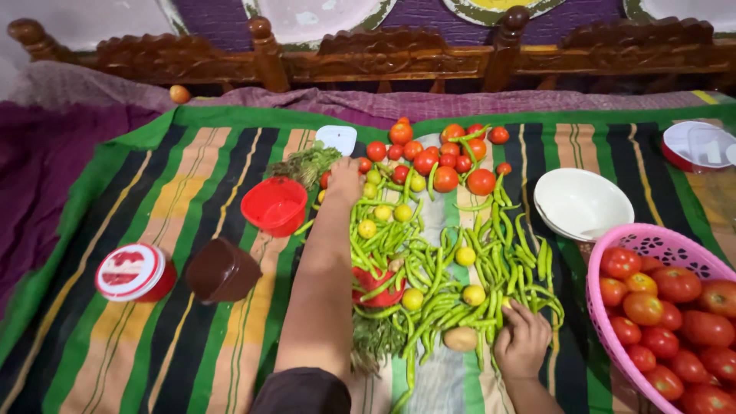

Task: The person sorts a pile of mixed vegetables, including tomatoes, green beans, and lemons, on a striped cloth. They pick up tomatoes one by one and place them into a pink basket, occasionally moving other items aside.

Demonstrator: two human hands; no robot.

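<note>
Striped cloth [192,307] spread over a bed, carved wooden headboard [383,57] behind. Produce heaped down the middle.

Left hand [344,178] reaches far out, fingers curled down at the edge of the loose tomatoes [445,157], beside a bunch of leafy greens [307,163]; whether its grip closes on anything I cannot tell. Right hand [523,341] rests near the body, fingers pressed into the green chillies [437,276], seemingly pinching a few, a potato [460,338] just beside it.

Risks, as I judge them:
- The left forearm lies across the chillies; dragging it back could sweep small yellow limes [473,294] off the pile.
- Round tomatoes on soft bedding roll easily; a nudge might send one toward the red bowl [274,205].
- Pink basket [613,337] is heaped with tomatoes at the cloth's edge; a bump from the right elbow could tip it.
</note>
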